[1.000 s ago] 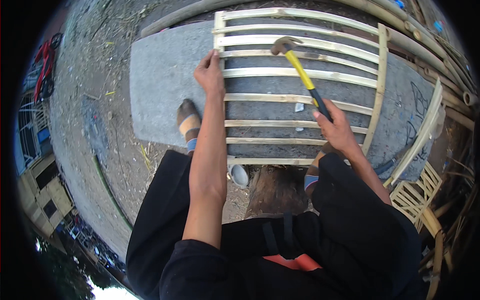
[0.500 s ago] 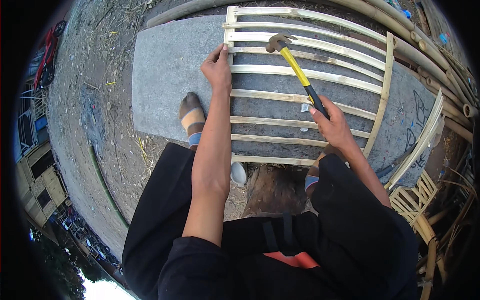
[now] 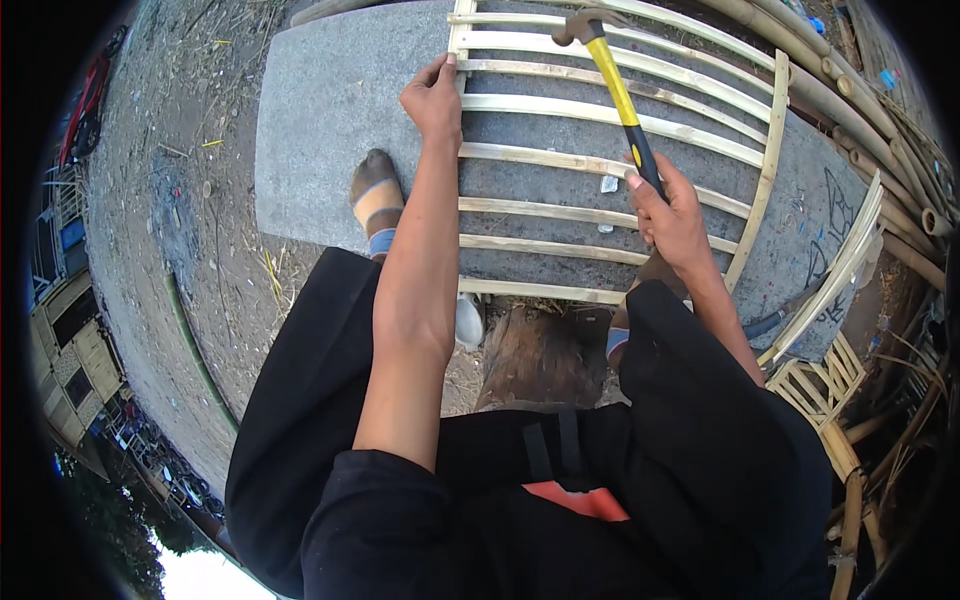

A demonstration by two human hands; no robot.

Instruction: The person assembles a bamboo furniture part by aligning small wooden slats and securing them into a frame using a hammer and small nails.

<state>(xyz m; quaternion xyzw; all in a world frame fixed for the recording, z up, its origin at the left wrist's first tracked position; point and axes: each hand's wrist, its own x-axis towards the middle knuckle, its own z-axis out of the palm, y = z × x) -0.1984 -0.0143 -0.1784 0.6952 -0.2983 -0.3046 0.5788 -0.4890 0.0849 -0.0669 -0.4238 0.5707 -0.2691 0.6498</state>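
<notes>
A lattice frame of pale bamboo slats (image 3: 560, 104) lies across a grey slab, its cross slats running between two end strips. Along the left end strip (image 3: 460, 40), my left hand (image 3: 434, 100) is closed with thumb and finger pinched at its edge; whatever is between the fingertips is too small to tell. My right hand (image 3: 668, 208) grips the black lower handle of a claw hammer (image 3: 614, 85) with a yellow upper shaft. The hammer head is raised over the upper slats, to the right of my left hand and apart from it.
My socked feet press on the grey slab (image 3: 330, 110) and the frame's near side. A wooden stump (image 3: 540, 362) and a white cup-like container (image 3: 468, 322) stand near me. Bamboo poles (image 3: 838, 90) lie at the far right; loose split strips (image 3: 835, 275) lean nearer.
The whole view has shifted, so slab, frame and hands appear higher. The hammer has tilted more upright in my right hand. My left hand keeps its place at the end strip.
</notes>
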